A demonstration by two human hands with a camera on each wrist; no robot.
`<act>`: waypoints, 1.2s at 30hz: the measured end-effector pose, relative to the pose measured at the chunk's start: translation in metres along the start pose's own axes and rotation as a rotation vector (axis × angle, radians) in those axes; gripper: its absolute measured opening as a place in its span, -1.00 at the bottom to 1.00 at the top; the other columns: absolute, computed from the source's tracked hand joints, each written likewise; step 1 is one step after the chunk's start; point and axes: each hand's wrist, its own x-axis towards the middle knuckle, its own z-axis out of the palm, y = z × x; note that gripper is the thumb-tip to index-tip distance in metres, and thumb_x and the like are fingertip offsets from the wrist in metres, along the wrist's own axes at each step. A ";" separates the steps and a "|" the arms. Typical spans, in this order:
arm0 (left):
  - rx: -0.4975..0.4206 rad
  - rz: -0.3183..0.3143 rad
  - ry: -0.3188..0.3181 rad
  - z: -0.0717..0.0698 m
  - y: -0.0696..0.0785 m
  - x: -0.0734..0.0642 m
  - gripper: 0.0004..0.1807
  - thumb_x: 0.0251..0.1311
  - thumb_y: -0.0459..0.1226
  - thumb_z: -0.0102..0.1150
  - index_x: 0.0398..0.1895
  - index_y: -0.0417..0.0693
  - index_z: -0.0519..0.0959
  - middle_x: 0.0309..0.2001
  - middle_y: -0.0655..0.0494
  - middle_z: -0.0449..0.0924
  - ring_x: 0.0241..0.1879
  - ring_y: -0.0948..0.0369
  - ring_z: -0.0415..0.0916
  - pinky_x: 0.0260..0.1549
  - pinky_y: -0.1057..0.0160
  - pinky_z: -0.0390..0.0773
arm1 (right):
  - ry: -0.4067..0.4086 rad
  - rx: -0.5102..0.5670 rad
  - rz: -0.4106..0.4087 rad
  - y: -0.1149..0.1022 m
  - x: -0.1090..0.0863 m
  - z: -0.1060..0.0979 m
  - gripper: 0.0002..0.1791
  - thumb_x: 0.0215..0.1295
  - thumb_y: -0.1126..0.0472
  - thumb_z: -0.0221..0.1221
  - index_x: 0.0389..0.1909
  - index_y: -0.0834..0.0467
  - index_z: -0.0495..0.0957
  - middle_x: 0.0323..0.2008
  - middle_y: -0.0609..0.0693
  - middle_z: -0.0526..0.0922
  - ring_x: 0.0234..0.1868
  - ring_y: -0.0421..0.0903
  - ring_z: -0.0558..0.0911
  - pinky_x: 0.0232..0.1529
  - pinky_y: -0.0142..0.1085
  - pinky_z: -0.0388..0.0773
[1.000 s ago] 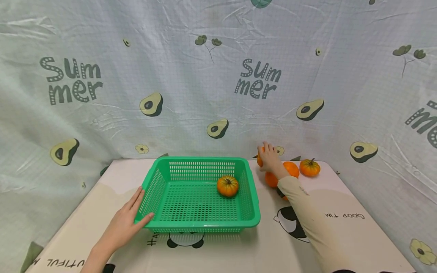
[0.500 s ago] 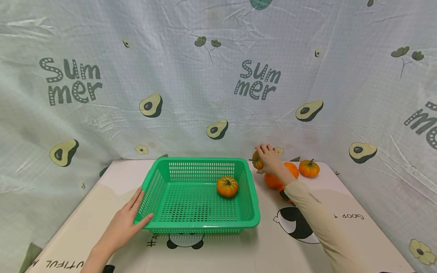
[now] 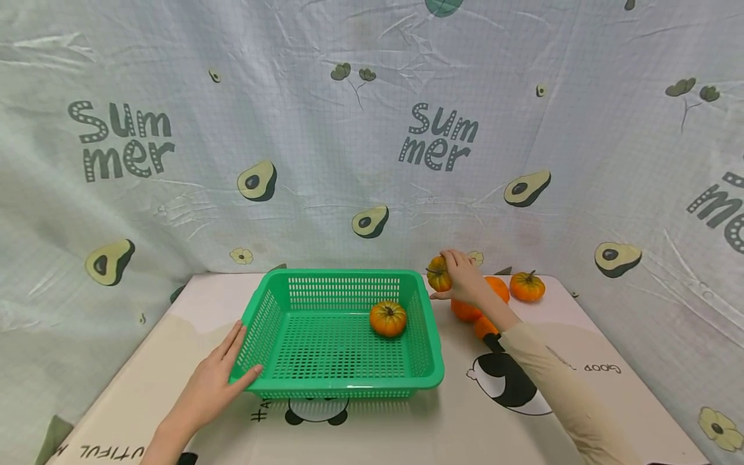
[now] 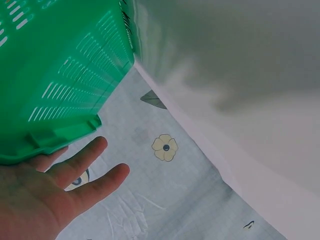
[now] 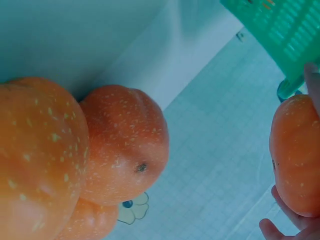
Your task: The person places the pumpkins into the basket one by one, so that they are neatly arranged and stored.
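In the head view my left hand rests at the left front corner of a green plastic basket. Its fingers lie straight along the outside, with the thumb over the rim; the left wrist view shows the straight fingers reaching past the rim. Beyond the basket's right back corner, my right hand grips a small striped pumpkin from its right side, the stem facing left. The right wrist view shows the underside of this held pumpkin. Another small pumpkin sits in the basket's right part.
Right of the basket, several orange pumpkins are bunched, partly hidden by my right arm. A striped pumpkin stands at the table's back right corner. The patterned curtain hangs behind the table.
My right hand, gripping the pumpkin, has turned and shifted slightly left and down, so more of the pumpkin shows. The left hand and basket stay put.
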 end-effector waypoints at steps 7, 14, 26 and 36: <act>-0.003 0.001 0.008 0.000 0.001 0.000 -0.14 0.14 0.03 0.04 0.35 -0.27 -0.01 0.36 -0.23 -0.04 0.21 -0.25 0.12 0.01 -0.22 0.27 | 0.065 0.081 0.030 -0.005 -0.013 -0.007 -0.02 -0.24 -0.09 0.39 0.12 0.42 0.21 0.02 0.34 0.36 0.04 0.21 0.38 0.01 0.15 0.32; 0.003 0.005 0.018 0.001 0.001 0.000 -0.15 0.13 0.03 0.04 0.35 -0.26 0.00 0.35 -0.23 -0.02 0.20 -0.25 0.13 0.00 -0.22 0.28 | 0.138 0.094 0.006 -0.009 -0.024 -0.009 -0.03 -0.23 -0.10 0.38 0.14 0.38 0.22 0.00 0.28 0.39 -0.01 0.16 0.42 0.01 0.09 0.34; 0.008 0.012 0.042 0.004 -0.001 -0.001 -0.16 0.12 0.01 0.07 0.33 -0.31 0.04 0.33 -0.26 0.02 0.18 -0.25 0.17 -0.01 -0.20 0.31 | 0.168 0.254 0.027 -0.029 -0.039 -0.015 -0.16 -0.20 -0.02 0.39 0.06 0.31 0.26 -0.07 0.23 0.40 -0.16 0.12 0.47 -0.14 0.01 0.50; 0.008 0.021 0.059 0.003 0.002 0.000 -0.16 0.12 0.01 0.07 0.33 -0.30 0.05 0.33 -0.25 0.04 0.17 -0.26 0.18 -0.03 -0.20 0.32 | 0.176 0.278 -0.042 -0.050 -0.045 -0.016 -0.16 -0.19 -0.05 0.37 0.10 0.24 0.26 -0.03 0.17 0.43 -0.12 0.07 0.47 -0.12 0.01 0.45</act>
